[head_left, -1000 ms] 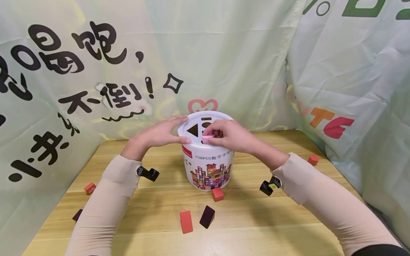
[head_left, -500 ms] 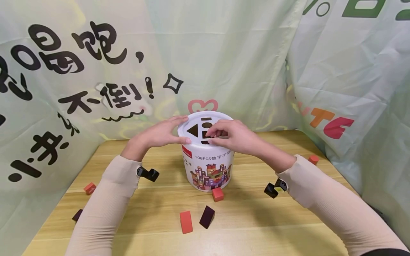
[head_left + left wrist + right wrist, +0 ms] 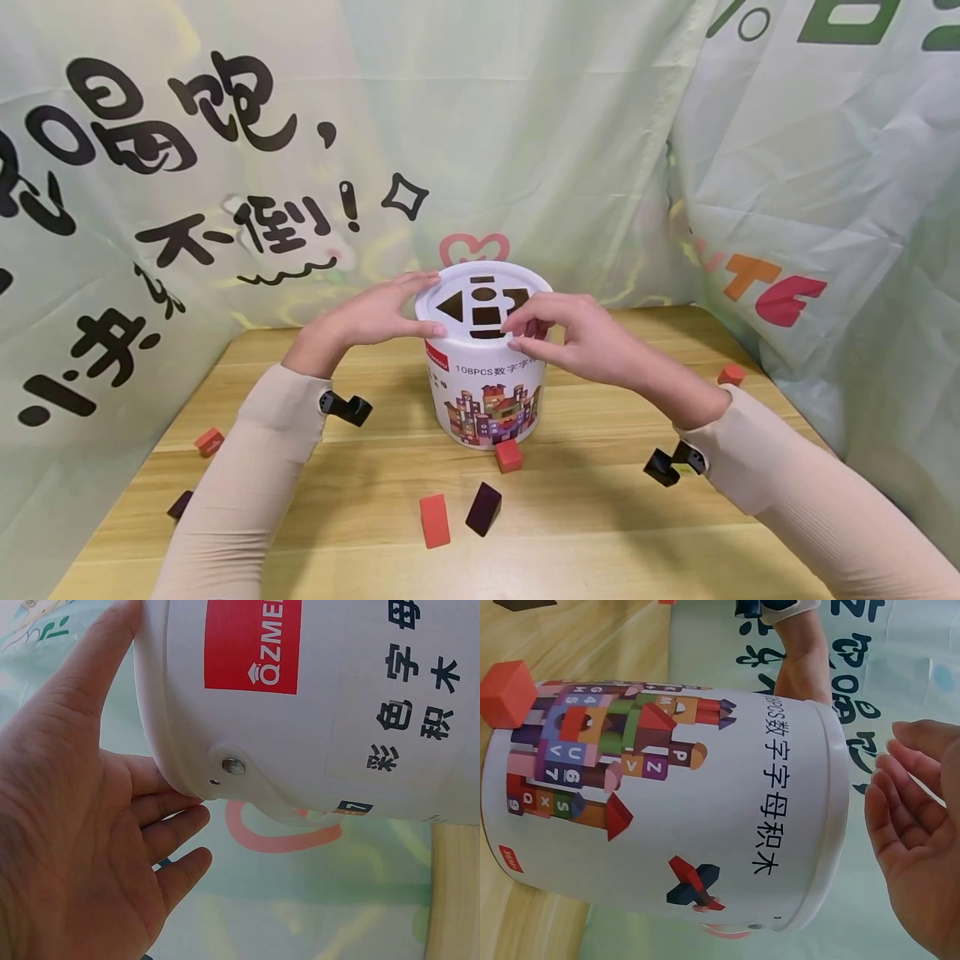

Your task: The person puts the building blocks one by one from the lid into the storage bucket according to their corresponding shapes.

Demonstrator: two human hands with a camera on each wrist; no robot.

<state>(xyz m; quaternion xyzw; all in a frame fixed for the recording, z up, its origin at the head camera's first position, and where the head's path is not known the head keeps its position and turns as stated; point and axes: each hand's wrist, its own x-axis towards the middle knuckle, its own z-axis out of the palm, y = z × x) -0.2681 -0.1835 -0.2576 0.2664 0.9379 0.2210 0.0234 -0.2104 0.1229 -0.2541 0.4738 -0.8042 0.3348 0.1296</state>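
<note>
Your left hand (image 3: 378, 311) spreads its fingers around the edge of the white slotted lid (image 3: 467, 308) on the white cylindrical bucket (image 3: 441, 396), seemingly to steady it upon the pale wooden bench (image 3: 585, 525); your right hand (image 3: 573, 332) hovers near this lid, fingers loosely bent, pinching nothing visible.

Bright, diffuse light fills the head view, leaving soft-edged shadows and a pale front sheen on the tabletop (image 3: 555, 558), while both wrist views look dimmer and slightly hazy.
</note>
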